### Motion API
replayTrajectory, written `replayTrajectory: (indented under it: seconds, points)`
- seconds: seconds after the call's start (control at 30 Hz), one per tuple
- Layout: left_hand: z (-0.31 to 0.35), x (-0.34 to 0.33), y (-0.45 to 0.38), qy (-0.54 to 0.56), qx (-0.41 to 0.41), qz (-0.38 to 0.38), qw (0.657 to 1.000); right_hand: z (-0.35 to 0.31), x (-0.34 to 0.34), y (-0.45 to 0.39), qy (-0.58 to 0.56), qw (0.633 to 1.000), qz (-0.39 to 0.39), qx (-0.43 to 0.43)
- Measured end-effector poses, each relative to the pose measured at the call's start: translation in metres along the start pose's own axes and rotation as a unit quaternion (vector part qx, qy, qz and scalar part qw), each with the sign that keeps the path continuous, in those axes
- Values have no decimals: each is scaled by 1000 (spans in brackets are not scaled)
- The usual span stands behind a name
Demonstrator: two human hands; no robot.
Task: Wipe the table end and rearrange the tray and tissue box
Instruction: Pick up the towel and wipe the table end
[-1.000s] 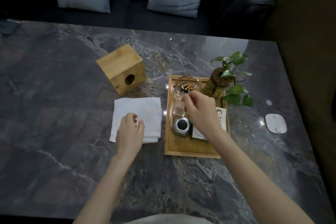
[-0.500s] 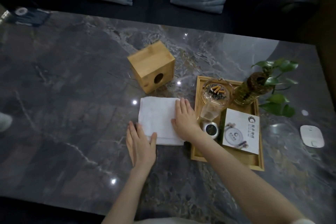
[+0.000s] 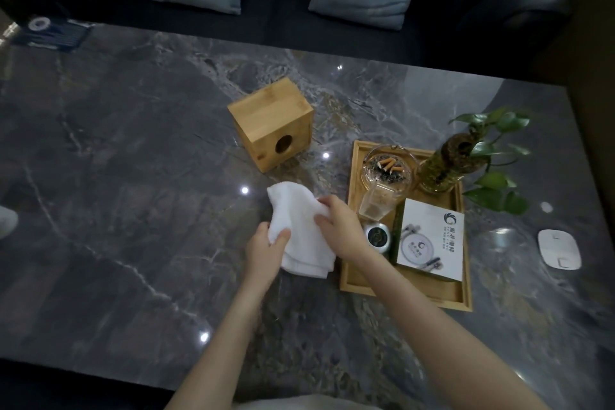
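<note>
**Cloth gathered in both hands; tray and box not yet shifted**

You are holding the white folded cloth [image 3: 301, 230] between both hands, just left of the shallow bamboo tray [image 3: 404, 289]. Your left hand [image 3: 268, 251] is pinching its near-left edge, thumb on top; your right hand [image 3: 339, 226] is closing over its right side, apparently bunching it into a pad for wiping. The square bamboo tissue box [image 3: 271, 123] is lying on its side, far of the cloth and apart from it. The tray is sitting toward the right end of the grey marble table [image 3: 116, 176], carrying a glass ashtray [image 3: 389, 168], so that end likely needs clearing before wiping.
</note>
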State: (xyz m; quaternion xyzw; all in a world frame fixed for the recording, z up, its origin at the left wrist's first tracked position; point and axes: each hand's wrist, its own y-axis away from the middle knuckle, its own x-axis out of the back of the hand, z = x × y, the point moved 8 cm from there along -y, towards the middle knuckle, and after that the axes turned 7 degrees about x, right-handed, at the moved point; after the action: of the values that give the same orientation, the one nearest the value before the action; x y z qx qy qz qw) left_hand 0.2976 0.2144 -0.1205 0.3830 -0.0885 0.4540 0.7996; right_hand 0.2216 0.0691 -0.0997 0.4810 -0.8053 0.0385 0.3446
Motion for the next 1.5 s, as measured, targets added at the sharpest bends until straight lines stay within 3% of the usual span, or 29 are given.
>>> replayTrajectory:
  seconds: [0.1,0.2,0.37,0.53,0.63,0.8,0.87,1.03,1.1,1.23,1.33,1.4,1.5]
  points:
    - [18,-2,7,135,32,-57,989,-1,20,12,-98,995,17,-16]
    - [63,-6,32,189,-1,-102,977,3,46,30,-195,978,56,-43]
    - [132,-19,79,256,-79,-160,950,10,92,64,-345,931,114,-25]
    - [179,-61,131,295,-122,-276,907,48,115,88,-479,860,131,-115]
    - [197,-93,161,287,-144,-323,890,68,120,107,-597,776,136,-150]
    - [210,-163,197,296,-123,-402,858,102,142,151,-806,555,131,-161]
    - [207,-193,205,304,-98,-426,846,116,158,161,-836,516,134,-132]
    - [186,-259,202,337,-7,-436,834,150,209,175,-828,540,136,-67]
    - [179,-279,198,363,31,-435,823,163,226,180,-808,570,134,-63]
    - [156,-312,184,275,54,-417,865,193,255,191,-766,616,156,-95]
    - [152,-329,170,120,-16,-373,920,213,276,194,-729,651,178,-118]
    - [162,-335,158,18,-116,-287,951,225,292,194,-704,670,193,-137]
    - [177,-346,148,-121,-242,-150,951,233,321,187,-635,733,204,-135]
